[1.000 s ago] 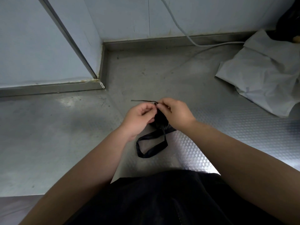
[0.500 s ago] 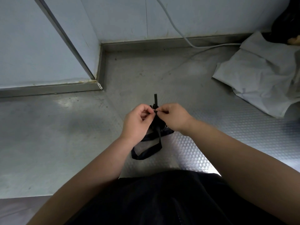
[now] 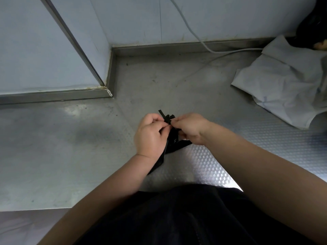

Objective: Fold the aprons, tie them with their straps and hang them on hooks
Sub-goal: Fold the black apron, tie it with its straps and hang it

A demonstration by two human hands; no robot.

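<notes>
A small black folded apron bundle [image 3: 172, 138] is held just above the steel counter [image 3: 74, 152], between both hands. My left hand [image 3: 152, 135] pinches its black strap on the left side. My right hand [image 3: 190, 127] pinches the strap at the knot on the right. A short strap end [image 3: 163, 114] sticks up and away between the fingertips. Another length of strap [image 3: 159, 162] hangs down under my left wrist. Most of the bundle is hidden by the hands.
A crumpled white cloth [image 3: 283, 84] lies at the right of the counter. A white cable [image 3: 208, 48] runs down the back wall and along the counter's rear edge. A wall corner with a metal trim [image 3: 109, 89] juts in at the left. Something dark [image 3: 313, 23] sits at the far right corner.
The hanging strap loop has been drawn up and now shows only as a short length under my left wrist. The strap end at the top has tilted left. Both hands stay pinched together.
</notes>
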